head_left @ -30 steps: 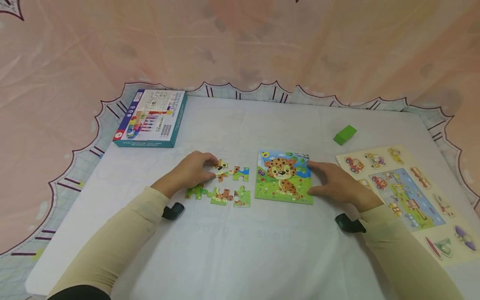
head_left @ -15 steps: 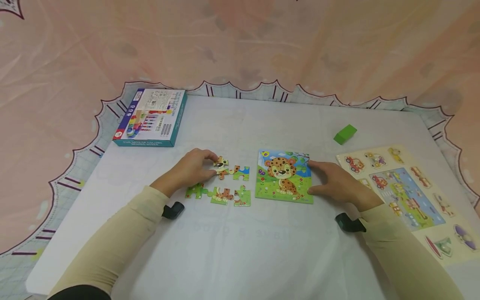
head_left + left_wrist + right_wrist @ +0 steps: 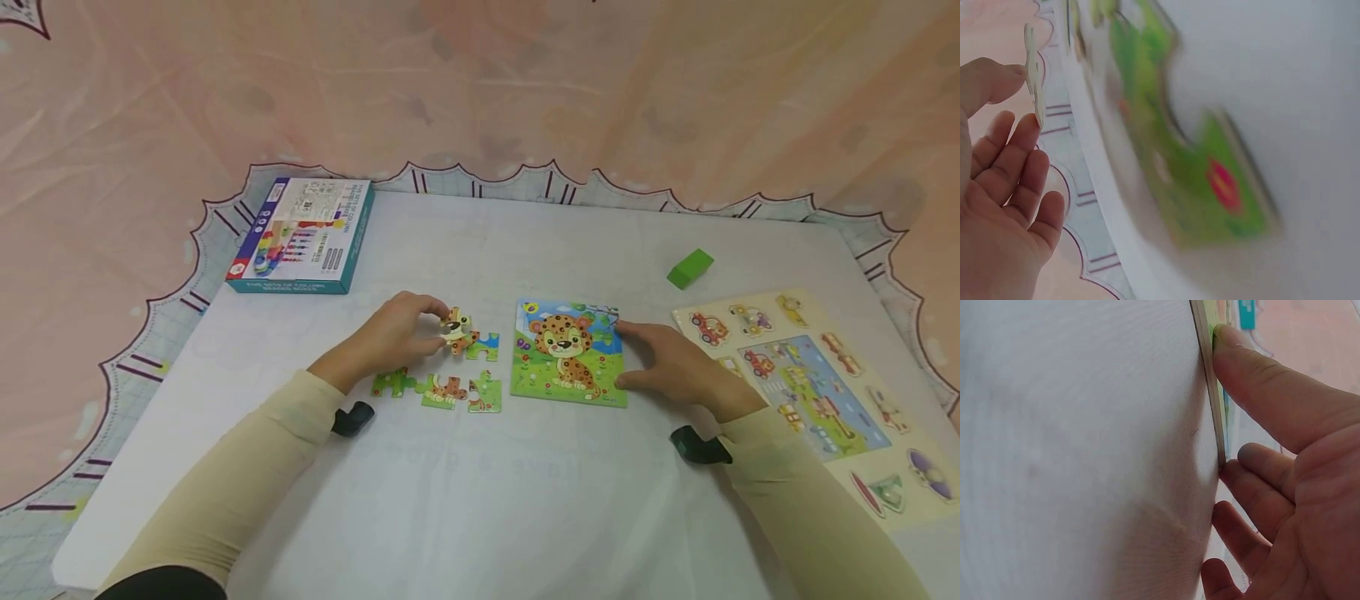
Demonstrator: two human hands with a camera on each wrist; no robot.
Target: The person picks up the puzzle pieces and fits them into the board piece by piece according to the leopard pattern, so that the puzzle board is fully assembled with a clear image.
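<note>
My left hand (image 3: 397,333) pinches a puzzle piece (image 3: 455,330) printed with part of a leopard's face, between thumb and fingertips. In the left wrist view that piece (image 3: 1034,78) appears edge-on, raised off the table. Below and beside it lie a plain green piece (image 3: 389,382), one with spotted legs (image 3: 441,393), one at the lower right (image 3: 484,393) and a blue-and-green one (image 3: 483,347). To their right is a square leopard picture board (image 3: 567,354). At its right edge rests my right hand (image 3: 675,367), thumb and index fingertip touching the side, fingers loosely bent.
A teal-sided box (image 3: 303,237) lies at the back left of the white table (image 3: 480,508). A green block (image 3: 690,269) sits at the back right. A cream board with printed pictures (image 3: 840,479) lies on the right, partly under the right forearm.
My left hand has shifted slightly right and away from me, bringing the leopard-face piece closer to the blue-and-green one. My right hand has stayed at the picture board.
</note>
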